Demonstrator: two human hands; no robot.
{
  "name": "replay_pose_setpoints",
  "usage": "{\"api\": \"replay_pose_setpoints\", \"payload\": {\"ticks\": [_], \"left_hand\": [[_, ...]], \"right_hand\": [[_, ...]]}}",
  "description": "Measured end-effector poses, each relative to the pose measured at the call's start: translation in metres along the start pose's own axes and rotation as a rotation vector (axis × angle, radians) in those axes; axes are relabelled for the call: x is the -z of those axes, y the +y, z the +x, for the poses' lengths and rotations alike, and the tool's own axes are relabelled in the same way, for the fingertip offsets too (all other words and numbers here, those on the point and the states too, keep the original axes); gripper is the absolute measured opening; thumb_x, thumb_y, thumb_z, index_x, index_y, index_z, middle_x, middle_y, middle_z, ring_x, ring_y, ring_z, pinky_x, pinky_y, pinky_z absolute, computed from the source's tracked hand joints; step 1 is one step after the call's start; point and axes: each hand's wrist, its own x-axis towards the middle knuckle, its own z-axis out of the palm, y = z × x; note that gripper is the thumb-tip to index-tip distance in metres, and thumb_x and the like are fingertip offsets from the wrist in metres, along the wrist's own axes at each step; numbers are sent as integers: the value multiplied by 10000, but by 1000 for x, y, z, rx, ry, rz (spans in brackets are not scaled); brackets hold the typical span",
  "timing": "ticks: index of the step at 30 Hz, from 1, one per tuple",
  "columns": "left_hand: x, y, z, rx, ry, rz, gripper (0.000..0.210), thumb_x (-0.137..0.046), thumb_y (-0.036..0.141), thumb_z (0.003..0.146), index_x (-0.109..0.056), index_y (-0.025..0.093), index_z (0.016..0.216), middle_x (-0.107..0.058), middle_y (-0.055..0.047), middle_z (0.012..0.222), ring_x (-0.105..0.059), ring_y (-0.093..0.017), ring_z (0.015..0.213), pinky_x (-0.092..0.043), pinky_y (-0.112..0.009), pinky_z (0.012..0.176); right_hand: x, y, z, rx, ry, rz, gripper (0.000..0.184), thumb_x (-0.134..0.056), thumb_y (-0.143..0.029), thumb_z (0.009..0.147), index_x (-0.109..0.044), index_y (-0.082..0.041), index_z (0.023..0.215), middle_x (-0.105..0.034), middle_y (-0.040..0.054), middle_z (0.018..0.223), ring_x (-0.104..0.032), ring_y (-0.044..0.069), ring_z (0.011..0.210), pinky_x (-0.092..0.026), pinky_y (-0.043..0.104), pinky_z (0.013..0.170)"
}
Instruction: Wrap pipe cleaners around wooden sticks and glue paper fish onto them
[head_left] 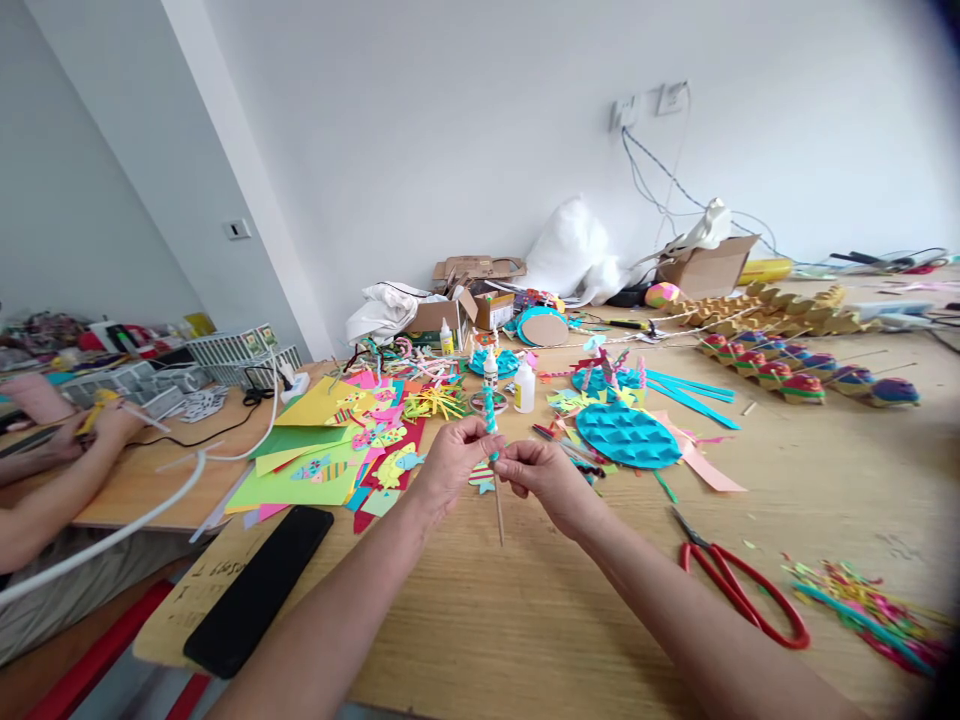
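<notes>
A thin wooden stick [500, 520] stands nearly upright over the table, its upper part wrapped in a blue paper strip [490, 412]. The fingers of my left hand [456, 460] are closed on the wrapped part. My right hand [546, 478] pinches at the lower end of the blue wrapping, from the other side. Bare wood shows below both hands. Just behind them stand a white glue bottle [524, 388] and a striped paper fish [481, 474], which lies partly hidden. Further right lies a round blue paper disc [628, 436] with a wavy surface.
Red-handled scissors [739, 590] and paper scraps [862, 600] lie on the right. Coloured paper sheets [300, 475] and a black phone [259, 590] are on the left. Painted egg-carton pieces [799, 385] sit back right. A co-worker's hands [101, 425] hold something yellow at far left.
</notes>
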Motion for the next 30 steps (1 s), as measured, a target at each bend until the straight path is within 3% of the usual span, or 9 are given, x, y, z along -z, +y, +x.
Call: {"api": "replay_pose_setpoints", "payload": {"ticks": [7, 9, 13, 16, 23, 30], "left_hand": [[-7, -7, 6, -71, 112, 125, 330, -670, 313, 600, -397, 151, 512, -335, 68, 513, -300, -59, 506, -245, -198, 483], [-5, -7, 6, -35, 41, 73, 285, -643, 348, 639, -458, 145, 566, -380, 57, 537, -336, -62, 514, -265, -199, 492], [3, -3, 0, 52, -222, -65, 295, -511, 415, 756, -580, 128, 753, -493, 1, 651, -435, -83, 587, -314, -206, 531], [7, -2, -2, 82, -275, -83, 275, -561, 384, 728, -607, 113, 742, -528, -16, 672, -452, -88, 598, -326, -211, 547], [4, -4, 3, -15, -62, 9, 266, -655, 326, 628, -521, 131, 506, -406, 55, 498, -327, -60, 503, -251, -205, 497], [-3, -4, 6, -23, 65, 97, 312, -661, 355, 591, -439, 151, 511, -379, 68, 501, -323, -66, 507, -264, -205, 503]], "right_hand": [[1, 1, 0, 7, 20, -93, 237, -631, -368, 590, -532, -161, 533, -405, -68, 401, -315, 55, 384, -211, 223, 408], [3, -1, -1, 14, 7, -42, 242, -639, -370, 587, -532, -159, 540, -416, -65, 430, -319, 53, 395, -215, 223, 414], [6, -6, -2, -15, -67, 126, 276, -675, -372, 572, -517, -149, 536, -415, -65, 473, -305, 39, 408, -193, 219, 419], [5, -7, -4, -36, -127, 212, 267, -690, -363, 566, -545, -141, 594, -423, -67, 498, -280, 29, 411, -168, 216, 418], [1, -8, -3, -30, -6, 98, 267, -672, -374, 555, -534, -145, 544, -429, -62, 469, -313, 41, 407, -197, 220, 420], [3, -3, -1, -2, 31, -79, 206, -603, -351, 591, -529, -166, 539, -403, -69, 426, -309, 57, 396, -218, 225, 421]]}}
